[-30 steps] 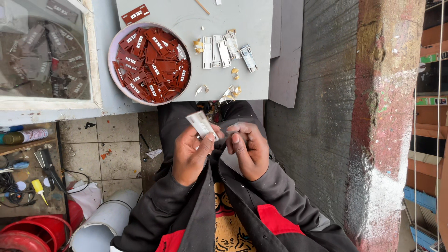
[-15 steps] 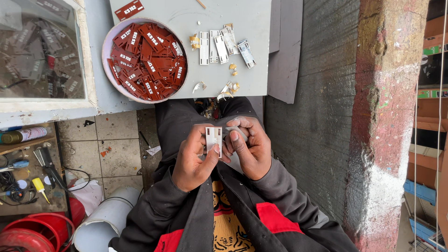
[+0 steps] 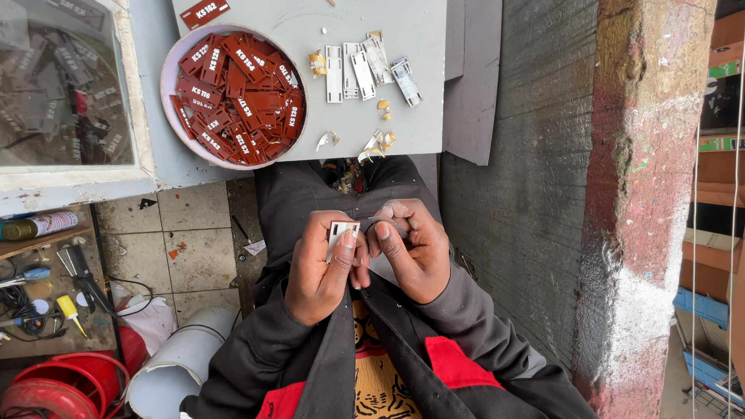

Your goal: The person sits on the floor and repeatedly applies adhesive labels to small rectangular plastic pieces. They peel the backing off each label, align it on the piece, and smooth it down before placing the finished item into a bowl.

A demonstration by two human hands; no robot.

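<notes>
White and small, a rectangular plastic plate (image 3: 340, 231) sits pinched between the thumb and curled fingers of the left hand (image 3: 322, 264), its pale face turned up toward the camera. Right beside it, the right hand (image 3: 411, 248) has its thumb and forefinger pressed together on what looks like a thin strip or film edge at the plate's side; the view is too small to say for certain what it grips. Both hands meet over the person's lap, knuckles nearly touching, above dark trousers and a black jacket with red panels.

Beyond the knees lies a grey tabletop (image 3: 419, 116). On it, a row of similar white plates (image 3: 365, 70) lies side by side, with a few yellowish scraps (image 3: 380, 140) scattered near the table's front edge. To the left of those, a round pale bowl (image 3: 167, 77) holds a heap of dark red tags (image 3: 240, 97) with white lettering; one more red tag (image 3: 203, 12) lies outside the bowl near the far edge.

At far left, a glass-fronted case (image 3: 62, 85) stands over a tiled floor, with hand tools (image 3: 77, 268), a white bucket (image 3: 174, 368) and a red coil (image 3: 54, 388) below it. On the right rises a rough painted pillar (image 3: 644, 202).
</notes>
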